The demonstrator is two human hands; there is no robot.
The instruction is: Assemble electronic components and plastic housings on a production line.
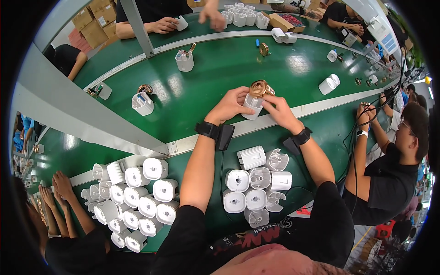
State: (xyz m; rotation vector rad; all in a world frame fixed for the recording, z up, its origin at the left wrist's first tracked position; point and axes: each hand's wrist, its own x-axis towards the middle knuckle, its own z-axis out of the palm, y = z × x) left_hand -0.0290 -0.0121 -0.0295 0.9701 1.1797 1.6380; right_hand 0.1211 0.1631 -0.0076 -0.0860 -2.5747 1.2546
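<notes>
Over the green belt, near its pale front rail, both my hands are around a white plastic housing, which stands with its open end up. A shiny gold-coloured round part sits at the housing's top, tilted. My left hand grips the housing from the left, with the thumb across its front. On the right side, my right hand has its fingers pressed at the gold-coloured part and the housing's upper edge. What lies inside the housing is mostly hidden. Both wrists wear black straps with small black boxes.
Several white housings stand between my forearms, and more lie left. Housings with parts sit along the green belt. A grey post crosses the left side. Co-workers sit across and on both sides; black cables hang at right.
</notes>
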